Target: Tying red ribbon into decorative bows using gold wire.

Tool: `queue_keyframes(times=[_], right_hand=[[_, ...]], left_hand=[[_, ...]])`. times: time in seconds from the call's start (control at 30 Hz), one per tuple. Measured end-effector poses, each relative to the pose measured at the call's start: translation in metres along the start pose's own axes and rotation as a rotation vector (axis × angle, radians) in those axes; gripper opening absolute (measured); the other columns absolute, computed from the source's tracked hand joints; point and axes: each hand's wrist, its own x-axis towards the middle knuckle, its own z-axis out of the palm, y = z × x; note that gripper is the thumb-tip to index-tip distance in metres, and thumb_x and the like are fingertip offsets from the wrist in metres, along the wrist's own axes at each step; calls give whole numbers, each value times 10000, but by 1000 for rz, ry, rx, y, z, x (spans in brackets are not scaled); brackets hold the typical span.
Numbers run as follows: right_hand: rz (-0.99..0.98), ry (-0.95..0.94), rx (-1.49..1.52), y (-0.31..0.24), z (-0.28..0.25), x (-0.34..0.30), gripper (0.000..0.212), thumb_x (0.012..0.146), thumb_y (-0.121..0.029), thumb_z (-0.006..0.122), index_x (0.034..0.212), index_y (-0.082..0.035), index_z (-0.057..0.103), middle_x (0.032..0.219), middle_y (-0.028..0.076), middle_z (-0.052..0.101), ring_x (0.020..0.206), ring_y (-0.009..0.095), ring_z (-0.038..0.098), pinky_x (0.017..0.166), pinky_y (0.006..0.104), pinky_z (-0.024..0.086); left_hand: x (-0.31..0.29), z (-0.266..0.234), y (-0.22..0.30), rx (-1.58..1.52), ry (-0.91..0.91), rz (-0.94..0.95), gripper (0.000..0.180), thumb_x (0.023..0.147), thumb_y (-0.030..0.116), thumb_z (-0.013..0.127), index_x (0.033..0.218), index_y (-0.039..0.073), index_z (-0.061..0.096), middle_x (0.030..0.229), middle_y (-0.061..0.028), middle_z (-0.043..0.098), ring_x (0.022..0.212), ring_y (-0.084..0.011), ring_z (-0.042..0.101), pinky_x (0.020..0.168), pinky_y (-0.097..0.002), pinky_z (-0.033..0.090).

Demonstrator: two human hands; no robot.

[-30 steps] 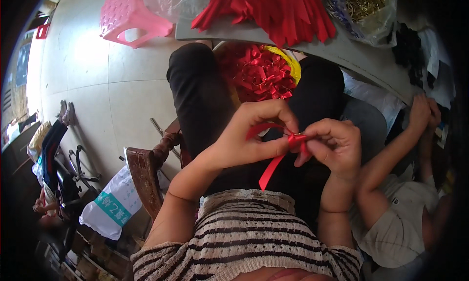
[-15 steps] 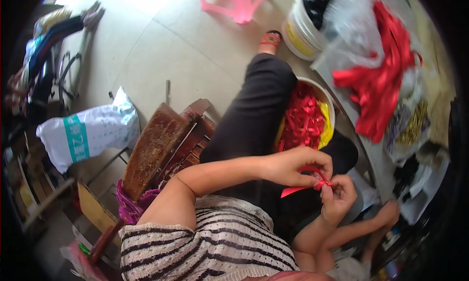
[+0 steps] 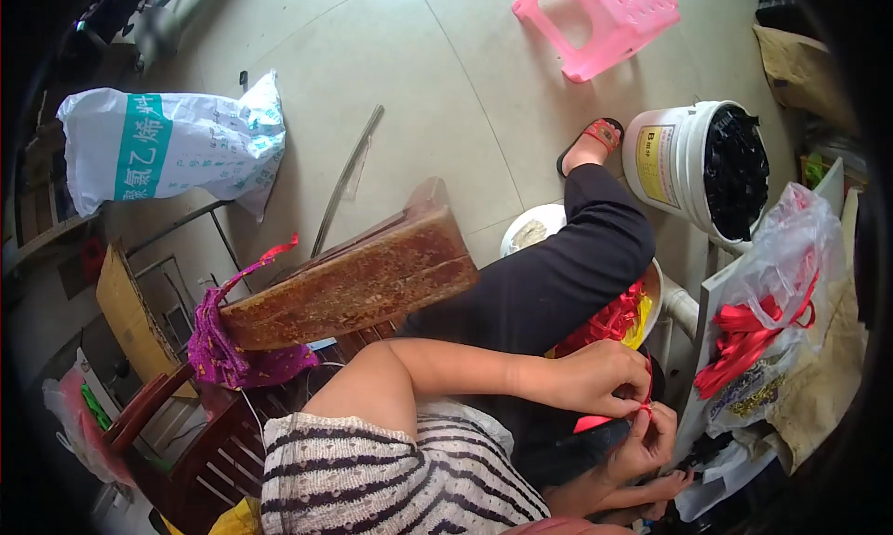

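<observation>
A short red ribbon (image 3: 590, 423) is pinched between my two hands over my lap, with a small knot or fold where the fingertips meet. My left hand (image 3: 603, 379) is closed on it from the left side, thumb and forefinger together. On the other side my right hand (image 3: 648, 444) is also closed on it, thumb against fingers. One flat ribbon end sticks out below my left hand. The exact shape of the ribbon between the fingertips is partly hidden. Beyond my hands, partly behind my leg, a bucket (image 3: 657, 298) holds many red ribbon pieces and a yellow bag.
A bundle of red ribbons (image 3: 744, 349) lies in clear plastic on a side table at right. A white bucket (image 3: 646, 163) holds black material. Around are a pink stool (image 3: 614, 23), a wooden chair (image 3: 363, 284) and a white sack (image 3: 177, 149). Another person's hand (image 3: 668, 487) shows low right.
The whole view has swung, showing more of the stool, white bucket and chair. Both hands still pinch the ribbon; the loop that stood above the fingers is less visible now.
</observation>
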Motion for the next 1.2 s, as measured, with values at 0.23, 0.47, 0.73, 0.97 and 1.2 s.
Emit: queue_keyframes(times=[0.23,0.47,0.73,0.97,1.2], right_hand=[[199,72,328,-9,0,-1,95,868,-77,579,827,-6,531,776,78,517,596,120,476,540,214,390],[62,122,270,-10,6,2,140,828,-135,633,831,-12,565,801,79,492,657,141,473,548,215,397],[-111,72,-34,-3,-7,3,478,970,-383,365,875,18,608,957,118,538,830,179,527,713,288,428],[191,0,423,29,-17,-12,726,944,-560,157,1159,58,472,1094,173,542,1061,258,533,918,351,400],[200,-121,667,41,-46,-22,734,935,-586,187,1013,38,566,974,100,555,885,176,535,846,272,410]], left_hand=[[-5,-11,5,-121,76,36,117,711,74,687,804,31,630,756,-72,588,725,-226,581,636,-322,463],[1,-6,15,-108,-37,-12,176,741,99,699,879,10,638,824,-100,610,811,-250,597,724,-327,465],[7,7,25,-121,-68,-53,146,777,102,687,882,3,668,881,-73,616,846,-174,579,760,-280,445],[11,34,26,-206,-222,93,141,799,102,672,896,1,664,898,-46,601,788,-135,583,697,-260,458],[10,57,24,-383,-267,-343,129,853,129,629,898,8,630,845,-29,596,574,-75,559,512,-187,433]])
